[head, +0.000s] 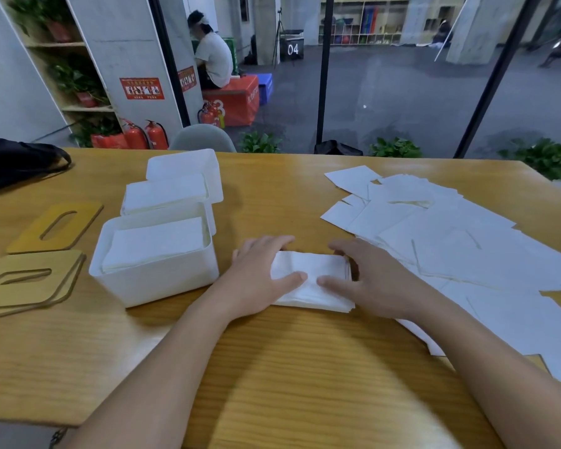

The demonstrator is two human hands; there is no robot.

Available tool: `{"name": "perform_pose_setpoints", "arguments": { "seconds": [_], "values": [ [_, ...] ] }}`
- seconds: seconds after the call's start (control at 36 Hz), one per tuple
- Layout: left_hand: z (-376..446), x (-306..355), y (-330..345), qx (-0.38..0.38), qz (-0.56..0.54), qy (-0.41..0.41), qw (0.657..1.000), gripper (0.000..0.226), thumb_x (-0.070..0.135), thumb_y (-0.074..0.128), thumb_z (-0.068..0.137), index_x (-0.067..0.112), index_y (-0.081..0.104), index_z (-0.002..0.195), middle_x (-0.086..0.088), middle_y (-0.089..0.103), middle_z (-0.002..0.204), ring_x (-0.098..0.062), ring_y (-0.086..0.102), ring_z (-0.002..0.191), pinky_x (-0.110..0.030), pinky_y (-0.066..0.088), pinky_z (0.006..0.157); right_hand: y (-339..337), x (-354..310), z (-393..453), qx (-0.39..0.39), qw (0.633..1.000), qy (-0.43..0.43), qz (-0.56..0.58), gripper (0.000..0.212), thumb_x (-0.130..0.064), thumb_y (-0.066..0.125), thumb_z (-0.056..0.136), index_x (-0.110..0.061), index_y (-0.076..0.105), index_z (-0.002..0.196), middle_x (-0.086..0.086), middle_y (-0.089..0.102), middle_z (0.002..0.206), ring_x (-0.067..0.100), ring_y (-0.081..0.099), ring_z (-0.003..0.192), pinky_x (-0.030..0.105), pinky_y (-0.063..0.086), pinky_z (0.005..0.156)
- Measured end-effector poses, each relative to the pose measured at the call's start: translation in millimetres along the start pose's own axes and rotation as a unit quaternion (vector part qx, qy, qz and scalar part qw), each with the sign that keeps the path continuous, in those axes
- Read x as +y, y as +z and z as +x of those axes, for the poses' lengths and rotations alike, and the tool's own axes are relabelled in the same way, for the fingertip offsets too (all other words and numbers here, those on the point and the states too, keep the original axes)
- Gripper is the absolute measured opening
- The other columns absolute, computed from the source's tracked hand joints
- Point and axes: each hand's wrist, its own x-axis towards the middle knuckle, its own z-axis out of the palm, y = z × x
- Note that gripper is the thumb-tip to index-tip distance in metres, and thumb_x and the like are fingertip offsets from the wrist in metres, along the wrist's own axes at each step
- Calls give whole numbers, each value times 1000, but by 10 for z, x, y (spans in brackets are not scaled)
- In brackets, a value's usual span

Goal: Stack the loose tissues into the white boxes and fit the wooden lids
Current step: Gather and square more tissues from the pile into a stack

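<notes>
A small stack of white tissues (311, 280) lies on the wooden table (272, 367) in front of me. My left hand (256, 273) holds its left end, thumb on top and fingers round the far edge. My right hand (366, 280) grips the right end the same way. Three white boxes stand in a row to the left: the nearest box (149, 283) and the middle box (133, 202) hold tissues, and what the far box (182, 163) holds is hidden. Wooden lids with oval slots lie at the far left, one lid (55, 226) behind a stacked pair (30, 286).
Several loose tissues (450, 247) are spread over the right half of the table, up to its right edge. A black bag (17, 160) sits at the far left corner. A grey chair back (203, 137) and plants stand behind the table's far edge.
</notes>
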Motion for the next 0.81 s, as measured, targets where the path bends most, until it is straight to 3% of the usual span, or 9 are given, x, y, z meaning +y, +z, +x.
{"name": "perform_pose_setpoints", "arguments": {
  "seconds": [0.08,0.22,0.39,0.47,0.53,0.61,0.67,0.75,0.81],
  "values": [
    [-36,37,17,5,0,6,1000,76,66,64,100,48,30,166,23,40,159,1,19,146,-53,21,130,-26,-78,19,-32,999,14,-40,90,-72,76,87,-29,47,161,-9,54,155,15,45,147,39,37,121],
    [-91,27,111,37,-33,26,998,81,61,66,101,54,20,167,22,34,164,-7,20,155,-43,28,125,-126,-195,99,-76,996,44,-21,46,-68,83,80,-29,72,104,-6,72,93,18,66,95,33,47,74],
    [-209,11,136,81,-123,1,989,111,72,79,85,71,-3,160,22,37,165,-1,33,149,-34,33,117,-191,-314,78,-104,993,56,9,41,-55,93,77,-25,67,89,-6,68,82,15,63,74,31,44,64],
    [-268,66,104,84,-175,-10,981,117,71,83,83,76,-9,156,13,33,173,-5,31,156,-36,33,121,-157,-324,-47,-53,996,44,64,39,-45,95,76,-25,66,91,-7,67,84,12,62,74,29,43,65],
    [-303,101,79,91,-223,-29,970,116,62,86,85,78,-4,156,-2,48,166,-15,48,150,-42,43,120,-94,-318,-152,16,989,48,136,37,-39,97,73,-30,67,93,-10,68,83,5,64,70,27,46,63],
    [-370,111,98,114,-352,-41,928,104,40,89,86,67,22,161,-11,75,125,-24,75,111,-44,61,103,35,-312,-322,89,954,63,280,47,-29,99,74,-33,69,110,-7,79,94,10,76,82,34,60,71],
    [-434,131,131,124,-418,-37,899,92,29,89,87,55,39,160,-9,77,122,-25,75,114,-39,59,104,115,-319,-426,122,923,55,361,50,-20,95,80,-30,67,120,-5,82,100,17,79,89,42,63,81],
    [-564,243,171,144,-439,-17,887,74,25,82,93,55,50,152,-8,75,127,-27,72,120,-48,56,109,179,-390,-561,152,886,42,437,40,-18,85,89,-30,69,123,-3,82,107,19,79,99,43,62,87],
    [-645,341,210,169,-427,-10,888,61,30,76,94,58,56,144,-7,72,110,-23,69,104,-50,55,101,218,-459,-640,165,882,26,441,26,-17,78,92,-32,75,114,-4,80,105,17,77,99,44,62,87]
  ]
}}
